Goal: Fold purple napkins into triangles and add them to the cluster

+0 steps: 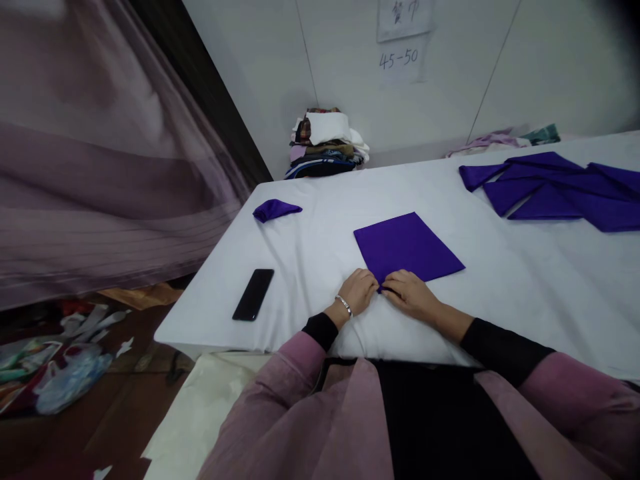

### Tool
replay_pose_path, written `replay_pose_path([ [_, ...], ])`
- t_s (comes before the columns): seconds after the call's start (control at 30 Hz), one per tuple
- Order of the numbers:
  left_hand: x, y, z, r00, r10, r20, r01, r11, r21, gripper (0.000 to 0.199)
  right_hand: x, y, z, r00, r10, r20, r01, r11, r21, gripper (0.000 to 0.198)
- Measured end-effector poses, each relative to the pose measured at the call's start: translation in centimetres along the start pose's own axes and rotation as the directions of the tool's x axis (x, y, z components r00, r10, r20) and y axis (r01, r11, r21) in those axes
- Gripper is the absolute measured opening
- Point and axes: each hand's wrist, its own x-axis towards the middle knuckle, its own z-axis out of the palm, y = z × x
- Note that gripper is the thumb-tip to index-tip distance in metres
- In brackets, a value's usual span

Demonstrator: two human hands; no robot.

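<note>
A flat purple cloth (407, 248), folded into a four-cornered shape, lies on the white-covered table (320, 243). At the cloth's near corner, my left hand (359, 291) pinches the edge from the left; a silver bracelet circles that wrist. My right hand (411, 295) grips the same corner from the right, its fingers bent and close to the left ones. The fingertips partly hide the corner, which looks slightly turned up between them.
A small folded purple cloth piece (275, 210) and a black phone (253, 295) lie on the left. Overlapping purple cloths (555, 187) spread at the far right. Folded fabrics (327, 147) are stacked by the wall. Plastic bags (73, 380) sit on the floor, lower left.
</note>
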Motion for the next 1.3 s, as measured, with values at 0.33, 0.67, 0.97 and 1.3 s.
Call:
replay_pose_path([
  [0.33, -0.6, -0.2, -0.2, 0.983, -0.114, -0.146, 0.095, 0.987, -0.132, 0.012, 0.4, 1.2, 0.8, 0.991, 0.106, -0.079, -0.088, 0.976, 0.200, 0.019],
  [0.67, -0.4, 0.4, -0.1, 0.993, -0.003, 0.119, -0.019, 0.983, 0.182, 0.016, 0.4, 1.1, 0.9, 0.992, 0.104, -0.070, -0.088, 0.976, 0.200, 0.018],
  [0.97, 0.2, 0.2, -0.1, 1.000, 0.000, 0.004, 0.000, 0.989, 0.150, 0.020, 0.1, 0.3, 0.4, 0.999, 0.030, -0.027, -0.028, 0.997, 0.070, 0.019],
  [1.3, -0.1, -0.5, -0.3, 0.987, -0.104, -0.123, 0.105, 0.994, 0.001, 0.015, 1.1, 1.4, 0.2, 0.966, 0.236, -0.103, -0.175, 0.896, 0.408, 0.021],
])
